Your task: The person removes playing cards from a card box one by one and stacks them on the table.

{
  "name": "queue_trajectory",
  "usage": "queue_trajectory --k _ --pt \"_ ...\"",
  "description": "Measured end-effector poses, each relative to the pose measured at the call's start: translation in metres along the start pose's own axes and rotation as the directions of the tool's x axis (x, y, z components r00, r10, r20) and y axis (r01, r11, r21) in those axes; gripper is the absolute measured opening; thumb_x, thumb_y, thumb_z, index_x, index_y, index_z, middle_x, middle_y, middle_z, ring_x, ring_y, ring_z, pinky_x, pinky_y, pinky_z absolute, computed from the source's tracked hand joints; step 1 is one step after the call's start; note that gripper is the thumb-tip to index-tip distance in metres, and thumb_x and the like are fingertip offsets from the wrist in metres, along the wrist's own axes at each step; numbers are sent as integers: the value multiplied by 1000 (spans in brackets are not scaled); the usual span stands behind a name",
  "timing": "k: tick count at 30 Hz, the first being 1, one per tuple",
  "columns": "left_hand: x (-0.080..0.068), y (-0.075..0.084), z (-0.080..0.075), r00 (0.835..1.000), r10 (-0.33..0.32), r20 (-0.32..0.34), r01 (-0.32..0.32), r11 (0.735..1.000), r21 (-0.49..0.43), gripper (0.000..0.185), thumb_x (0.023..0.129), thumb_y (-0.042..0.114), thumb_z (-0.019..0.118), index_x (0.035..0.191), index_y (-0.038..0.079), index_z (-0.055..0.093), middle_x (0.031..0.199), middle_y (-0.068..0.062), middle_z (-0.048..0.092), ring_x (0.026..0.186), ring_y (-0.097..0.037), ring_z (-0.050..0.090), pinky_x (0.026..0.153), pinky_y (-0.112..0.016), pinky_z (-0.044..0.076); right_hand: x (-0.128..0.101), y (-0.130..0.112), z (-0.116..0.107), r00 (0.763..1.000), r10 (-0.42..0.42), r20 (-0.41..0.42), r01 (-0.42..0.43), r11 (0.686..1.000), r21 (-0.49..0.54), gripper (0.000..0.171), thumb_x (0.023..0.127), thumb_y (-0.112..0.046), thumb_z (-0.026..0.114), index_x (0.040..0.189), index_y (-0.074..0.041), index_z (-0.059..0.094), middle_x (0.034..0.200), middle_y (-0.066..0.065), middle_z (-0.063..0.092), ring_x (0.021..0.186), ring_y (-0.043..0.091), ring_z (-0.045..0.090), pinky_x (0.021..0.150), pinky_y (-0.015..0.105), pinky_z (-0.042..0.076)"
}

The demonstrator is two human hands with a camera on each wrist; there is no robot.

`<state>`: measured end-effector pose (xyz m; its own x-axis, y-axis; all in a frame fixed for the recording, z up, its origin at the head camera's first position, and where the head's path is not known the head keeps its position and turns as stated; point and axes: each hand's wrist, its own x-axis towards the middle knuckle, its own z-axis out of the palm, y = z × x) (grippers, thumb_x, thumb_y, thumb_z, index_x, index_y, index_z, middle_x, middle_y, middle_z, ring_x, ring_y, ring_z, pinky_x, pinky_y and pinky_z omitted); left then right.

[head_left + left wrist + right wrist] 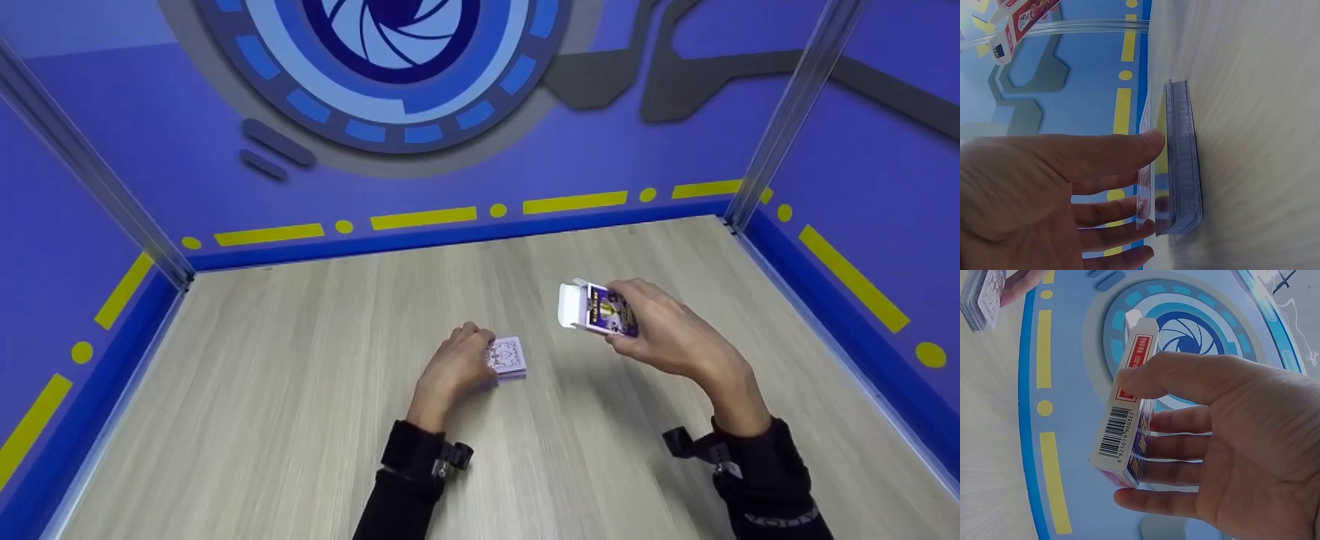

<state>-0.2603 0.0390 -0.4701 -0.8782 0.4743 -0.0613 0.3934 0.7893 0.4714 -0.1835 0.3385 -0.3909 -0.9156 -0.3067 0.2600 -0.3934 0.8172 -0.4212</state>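
A deck of playing cards [508, 355] lies on the table, patterned back up. My left hand [454, 364] grips it from the left, thumb on the near side and fingers on the far side. In the left wrist view, the cards' stacked edges [1185, 163] show, with a patterned upper part between thumb and fingers. Whether that part is lifted off the stack, I cannot tell. To the right, my right hand [671, 330] holds a card box [613, 311] above the table. The box's white end flap [571, 306] stands open, pointing left. Its barcode side [1116, 430] shows under the thumb.
The light wood-grain table [300, 412] is bounded by a blue printed back wall [480, 157] and side walls. Metal posts [787, 112] stand in the corners. Both wrists carry black straps with small cameras [454, 454].
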Motion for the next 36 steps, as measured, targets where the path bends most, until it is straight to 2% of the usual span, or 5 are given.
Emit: queue_trajectory --k 4,12,25,31,36 --pt "1 -1 1 1000 3 13 -3 1000 15 61 76 7 83 133 -1 64 125 -18 60 113 -33 57 99 -48 48 0 0 0 1000 -1 1 1 1000 -4 61 89 -15 79 140 4 52 130 21 61 107 30 59 87 48 52" --pt "3 -1 3 999 26 33 -27 999 34 56 73 6 87 124 -4 67 102 -12 62 95 -28 58 90 -46 51 0 0 0 1000 -27 -9 27 999 -19 59 89 -14 79 139 4 53 125 20 62 103 28 60 83 46 52" --pt "4 3 9 1000 -4 30 3 998 55 51 74 5 89 118 -6 68 102 -14 61 99 -31 58 93 -45 51 0 -1 0 1000 -22 0 22 999 -29 59 89 -16 79 139 3 53 123 19 63 101 28 60 82 46 53" --pt "2 5 8 999 -11 38 9 997 72 53 72 9 91 117 -5 67 102 -14 60 98 -31 57 92 -47 51 0 -1 0 1000 -18 -1 18 999 -26 59 89 -16 80 139 3 54 123 19 63 101 28 61 82 46 53" --pt "-2 7 -1 998 -56 33 55 997 50 68 80 23 89 133 -7 59 119 -20 58 110 -34 57 101 -50 48 0 -1 0 1000 -15 -1 15 1000 -22 59 89 -15 79 139 4 53 123 19 63 101 28 60 82 46 53"
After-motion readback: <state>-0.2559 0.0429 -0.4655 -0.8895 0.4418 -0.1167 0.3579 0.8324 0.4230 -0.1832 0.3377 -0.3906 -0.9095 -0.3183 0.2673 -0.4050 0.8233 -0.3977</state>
